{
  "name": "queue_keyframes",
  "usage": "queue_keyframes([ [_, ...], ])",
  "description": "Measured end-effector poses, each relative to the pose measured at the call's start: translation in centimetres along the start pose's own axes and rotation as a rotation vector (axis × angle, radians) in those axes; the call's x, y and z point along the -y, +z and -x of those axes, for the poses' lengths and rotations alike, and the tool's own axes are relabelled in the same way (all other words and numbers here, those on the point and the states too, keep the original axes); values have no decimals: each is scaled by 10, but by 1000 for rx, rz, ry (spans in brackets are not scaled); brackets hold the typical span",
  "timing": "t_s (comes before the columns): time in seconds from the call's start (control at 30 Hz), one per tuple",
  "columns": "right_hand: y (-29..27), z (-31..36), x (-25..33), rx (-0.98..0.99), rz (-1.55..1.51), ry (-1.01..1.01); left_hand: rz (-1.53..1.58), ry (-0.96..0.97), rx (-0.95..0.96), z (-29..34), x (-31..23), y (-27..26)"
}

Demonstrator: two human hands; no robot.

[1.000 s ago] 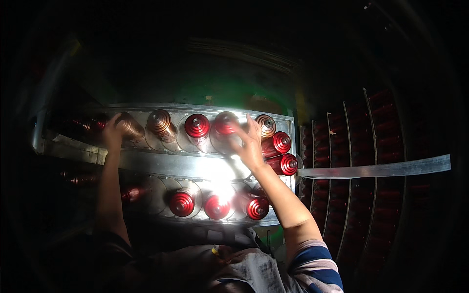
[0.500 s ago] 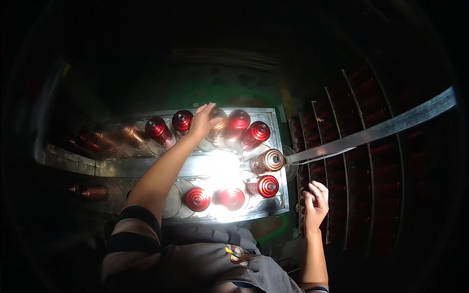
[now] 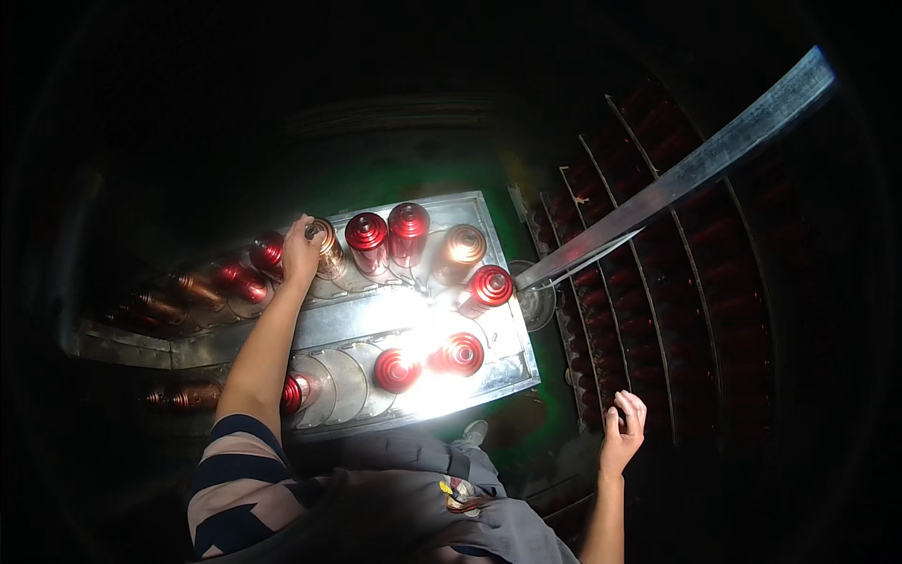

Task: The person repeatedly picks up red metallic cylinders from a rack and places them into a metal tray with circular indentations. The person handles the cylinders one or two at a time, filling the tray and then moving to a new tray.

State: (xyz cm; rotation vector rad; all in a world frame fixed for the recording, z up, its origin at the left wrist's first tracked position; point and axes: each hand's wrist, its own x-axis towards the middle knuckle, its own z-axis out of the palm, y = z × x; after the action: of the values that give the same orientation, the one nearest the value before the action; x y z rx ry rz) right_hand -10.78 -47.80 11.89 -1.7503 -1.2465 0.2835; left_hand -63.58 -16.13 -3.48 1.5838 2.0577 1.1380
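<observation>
My left hand (image 3: 300,258) reaches over the far row of a metal-framed conveyor (image 3: 324,324). Its fingers close around the narrow top of a gold, ringed, bottle-shaped piece (image 3: 329,256) with a see-through body. Just left of that hand stands a red ringed piece (image 3: 267,254); to its right are another red piece (image 3: 366,232) and one more red piece (image 3: 409,222). Away from the conveyor, at the lower right, my right hand (image 3: 622,437) hangs in the air. Its fingers are loosely bent, the thumb apart from them, and nothing shows in its grasp.
A long metal strip (image 3: 686,179) slants from the conveyor's right end toward the upper right. Racks (image 3: 658,310) with rows of dark red pieces fill the right side. Glare hides part of the conveyor's middle. A round clear dish (image 3: 536,303) sits by its right end.
The view has shifted. My left hand has travelled left along the far row with the gold piece. Other pieces have moved round the conveyor, and my right hand has dropped slightly.
</observation>
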Motion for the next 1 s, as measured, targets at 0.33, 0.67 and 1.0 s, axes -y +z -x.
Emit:
queue_keyframes([
  [0.33, -144, -95, -86, -89, 97, -335, 597, 426, -211, 123, -255, 5],
  [0.67, -400, -202, -139, -211, 317, -399, 828, 901, 510, 244, -632, 200],
  [1.0, -587, -346, -221, -583, 720, -58, 485, 1365, 425, 231, -971, 401],
])
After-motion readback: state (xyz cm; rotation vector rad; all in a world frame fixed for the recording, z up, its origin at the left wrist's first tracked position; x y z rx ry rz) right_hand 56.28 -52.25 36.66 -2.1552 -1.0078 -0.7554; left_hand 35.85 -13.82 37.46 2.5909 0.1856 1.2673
